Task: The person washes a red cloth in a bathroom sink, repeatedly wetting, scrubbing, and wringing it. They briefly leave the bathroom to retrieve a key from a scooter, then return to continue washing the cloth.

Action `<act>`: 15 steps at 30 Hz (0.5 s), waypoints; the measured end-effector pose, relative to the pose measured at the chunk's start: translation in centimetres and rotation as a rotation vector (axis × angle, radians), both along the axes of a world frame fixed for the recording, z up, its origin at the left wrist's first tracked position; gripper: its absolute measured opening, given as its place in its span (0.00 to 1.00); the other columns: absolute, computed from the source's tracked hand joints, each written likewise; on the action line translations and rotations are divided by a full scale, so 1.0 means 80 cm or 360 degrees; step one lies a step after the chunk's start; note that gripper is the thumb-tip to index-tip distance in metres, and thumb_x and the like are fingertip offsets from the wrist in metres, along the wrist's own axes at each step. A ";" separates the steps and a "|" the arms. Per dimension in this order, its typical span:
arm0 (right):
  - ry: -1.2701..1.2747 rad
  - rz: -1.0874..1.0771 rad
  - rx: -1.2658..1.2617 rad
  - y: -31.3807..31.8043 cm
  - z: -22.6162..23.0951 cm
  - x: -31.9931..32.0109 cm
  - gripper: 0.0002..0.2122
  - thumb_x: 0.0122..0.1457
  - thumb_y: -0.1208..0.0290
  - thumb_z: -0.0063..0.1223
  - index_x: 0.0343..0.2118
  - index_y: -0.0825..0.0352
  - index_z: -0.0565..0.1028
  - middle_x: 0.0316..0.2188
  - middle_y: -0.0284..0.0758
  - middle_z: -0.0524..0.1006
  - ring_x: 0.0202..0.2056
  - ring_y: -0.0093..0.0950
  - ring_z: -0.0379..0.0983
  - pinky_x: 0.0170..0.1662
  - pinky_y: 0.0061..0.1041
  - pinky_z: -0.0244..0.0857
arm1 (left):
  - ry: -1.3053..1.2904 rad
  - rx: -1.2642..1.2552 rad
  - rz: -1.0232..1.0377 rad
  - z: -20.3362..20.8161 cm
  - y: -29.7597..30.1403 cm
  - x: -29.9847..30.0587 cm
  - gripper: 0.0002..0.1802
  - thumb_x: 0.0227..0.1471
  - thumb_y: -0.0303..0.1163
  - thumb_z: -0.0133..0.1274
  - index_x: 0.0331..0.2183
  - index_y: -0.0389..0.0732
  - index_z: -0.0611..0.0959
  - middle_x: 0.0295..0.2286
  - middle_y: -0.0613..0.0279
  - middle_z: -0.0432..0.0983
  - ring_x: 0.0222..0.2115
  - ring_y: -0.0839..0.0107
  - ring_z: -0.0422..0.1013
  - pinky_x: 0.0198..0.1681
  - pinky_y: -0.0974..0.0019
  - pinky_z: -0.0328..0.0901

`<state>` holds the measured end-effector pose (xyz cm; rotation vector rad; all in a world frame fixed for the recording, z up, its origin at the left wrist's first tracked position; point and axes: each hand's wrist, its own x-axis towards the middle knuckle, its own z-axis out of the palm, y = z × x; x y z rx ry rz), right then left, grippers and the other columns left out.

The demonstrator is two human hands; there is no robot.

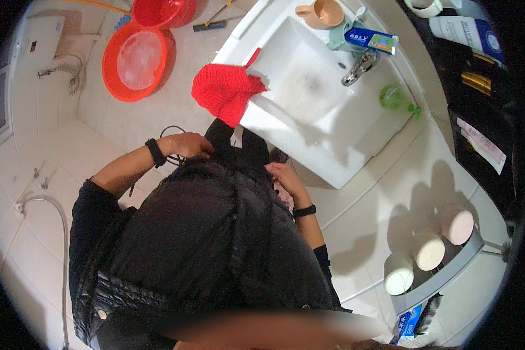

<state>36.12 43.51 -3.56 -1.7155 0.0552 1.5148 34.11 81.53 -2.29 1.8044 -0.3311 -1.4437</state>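
Observation:
At the front of my dark jacket point(198, 227), my left hand point(186, 144) rests against the dark clothing over my lap, its fingertips hidden there. My right hand point(284, 178) is at the jacket's other side with its fingers bent in; whatever they grip is hidden. Just below that hand shows a bit of pink cloth point(284, 197). A red knitted cloth point(221, 90) with a loop hangs over the near left corner of the white sink point(332, 157), apart from both hands. Cloudy, foamy water point(306, 87) stands in the basin.
A red basin point(114, 87) with sudsy water is on the tiled floor beside a red bucket point(157, 13). Along the sink's far rim are an orange mug point(324, 13), a toothpaste box point(372, 41), a faucet point(360, 67) and a green bottle point(394, 97). A rack at right holds round-lidded containers point(429, 251).

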 end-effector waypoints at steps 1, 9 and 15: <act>0.0030 0.0005 -0.0015 0.003 0.007 0.013 0.14 0.63 0.63 0.52 0.43 0.69 0.80 0.36 0.31 0.81 0.37 0.22 0.75 0.42 0.21 0.67 | -0.0063 0.0035 -0.0018 0.009 -0.002 0.009 0.18 0.59 0.43 0.51 0.45 0.41 0.81 0.40 0.49 0.78 0.43 0.49 0.73 0.47 0.50 0.66; -0.0686 -0.1303 0.0152 -0.006 0.084 0.187 0.10 0.62 0.68 0.51 0.40 0.67 0.79 0.33 0.34 0.81 0.30 0.19 0.74 0.33 0.19 0.65 | -0.0351 -0.0004 0.0728 0.087 -0.020 0.108 0.09 0.58 0.30 0.54 0.39 0.37 0.82 0.29 0.58 0.78 0.32 0.74 0.73 0.38 0.66 0.69; -0.0583 -0.1320 0.0139 -0.022 0.091 0.211 0.10 0.61 0.69 0.52 0.40 0.69 0.78 0.31 0.35 0.80 0.28 0.21 0.72 0.31 0.19 0.64 | -0.0553 -0.0034 0.0325 0.104 -0.023 0.088 0.10 0.56 0.32 0.54 0.35 0.34 0.81 0.29 0.52 0.79 0.30 0.65 0.76 0.36 0.62 0.69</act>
